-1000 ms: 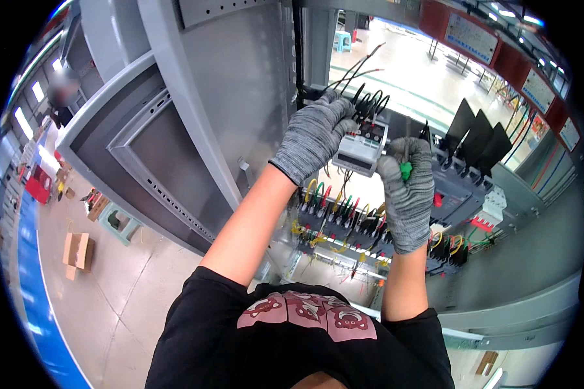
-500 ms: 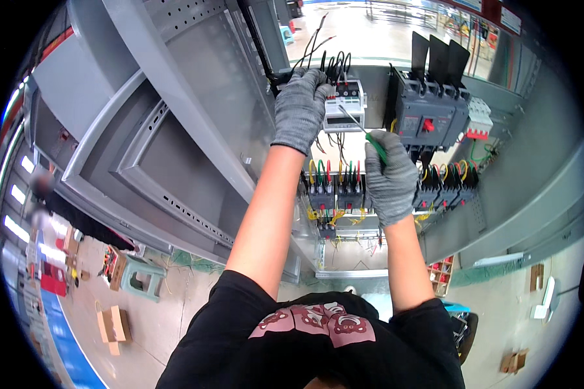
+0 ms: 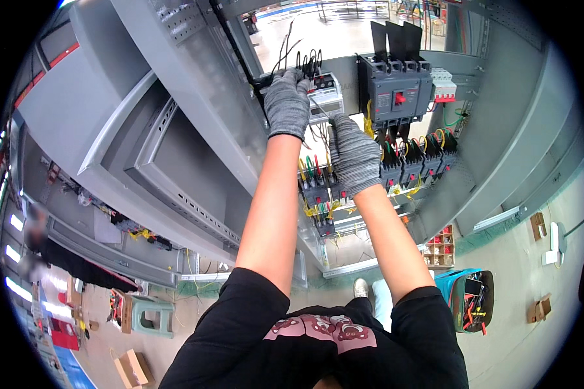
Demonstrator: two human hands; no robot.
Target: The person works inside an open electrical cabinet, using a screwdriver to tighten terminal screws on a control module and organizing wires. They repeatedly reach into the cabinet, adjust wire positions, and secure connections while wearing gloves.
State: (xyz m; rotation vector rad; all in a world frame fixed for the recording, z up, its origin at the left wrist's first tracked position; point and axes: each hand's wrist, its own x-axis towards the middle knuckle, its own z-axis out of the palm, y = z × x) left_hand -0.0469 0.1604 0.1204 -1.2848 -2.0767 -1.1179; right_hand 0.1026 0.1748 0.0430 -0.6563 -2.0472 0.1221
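Observation:
Both my hands wear grey knitted gloves. My left hand [image 3: 287, 104] is closed at the upper left of a white meter [image 3: 326, 105], its fingers bent round a black wire at the terminals; the fingertips are partly hidden. My right hand [image 3: 355, 155] grips a screwdriver [image 3: 320, 108], whose thin shaft slants up and left across the meter toward my left fingers. Its handle is covered by the glove. Black wires [image 3: 310, 59] loop up from the meter's top, and loose wire ends rise behind my left hand. More thin wires hang below the meter.
Right of the meter stands a large grey breaker [image 3: 396, 91] with black barrier plates, then a small white breaker [image 3: 443, 85]. Smaller breakers [image 3: 412, 162] with coloured wires line a lower row. Steel cabinet frames [image 3: 194, 104] flank me. A tool bin [image 3: 474, 301] stands at lower right.
My right hand has brought the screwdriver closer to my left fingers; its tip has moved from the meter's face to its upper left. The view has shifted; my left hand stays at the terminals.

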